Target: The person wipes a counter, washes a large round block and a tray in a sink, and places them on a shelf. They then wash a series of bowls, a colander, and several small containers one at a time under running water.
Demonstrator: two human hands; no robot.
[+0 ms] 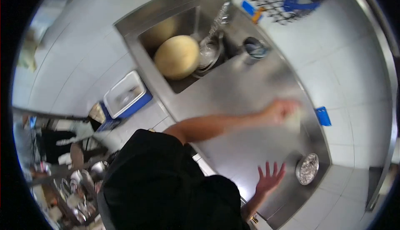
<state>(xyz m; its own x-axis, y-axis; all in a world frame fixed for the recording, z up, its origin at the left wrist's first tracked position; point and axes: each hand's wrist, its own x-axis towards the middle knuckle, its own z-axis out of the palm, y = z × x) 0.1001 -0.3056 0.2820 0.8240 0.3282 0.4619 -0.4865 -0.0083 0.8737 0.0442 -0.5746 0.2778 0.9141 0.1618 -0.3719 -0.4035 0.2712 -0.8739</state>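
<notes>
My left hand (283, 110) reaches across the stainless steel counter (246, 146), closed round a pale, blurred cloth-like thing (294, 120) near the back edge. My right hand (271, 178) hovers over the near right part of the counter, its fingers spread and nothing in it. Just beyond that hand, a round metal dish (307, 169) with a grey, rough-looking content stands by the counter's back edge.
The sink (146, 42) at the upper left holds a large round yellowish bowl (178, 57) and metal ware under the tap (216, 23). A dark cup (255, 48) stands beside it. A blue-and-white cooler (129, 94) lies left of the counter.
</notes>
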